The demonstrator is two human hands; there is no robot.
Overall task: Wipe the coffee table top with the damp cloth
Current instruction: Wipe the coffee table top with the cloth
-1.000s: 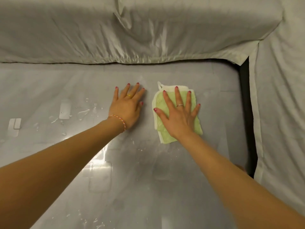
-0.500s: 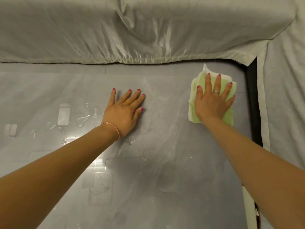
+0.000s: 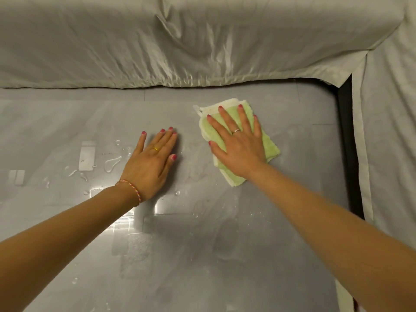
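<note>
The damp cloth (image 3: 271,146), a folded green towel with a pale edge, is lying flat on the glossy grey coffee table top (image 3: 299,176), toward its far right part. Half a second ago it was sitting up near the far right corner, close to the dark gap at the table's edge; it is now sitting further left and nearer the middle, close to where it was a second ago. The right hand (image 3: 238,149) is pressing down on it with the palm flat and the fingers (image 3: 224,119) straight and spread, not curling round the fabric. A ring is showing on one finger.

Just to the left, apart from the cloth, the left hand (image 3: 149,164) is resting palm-down on the bare surface with its fingers straight and close together, holding nothing; it is staying in much the same spot as before. A braided bracelet (image 3: 131,190) is circling its wrist.

Water drops (image 3: 111,164) are sitting on the surface left of that hand, as earlier, and streaky wet patches are showing nearer the camera. A wrinkled pale sheet (image 3: 180,41) is covering the furniture beyond the table and along its right side.
</note>
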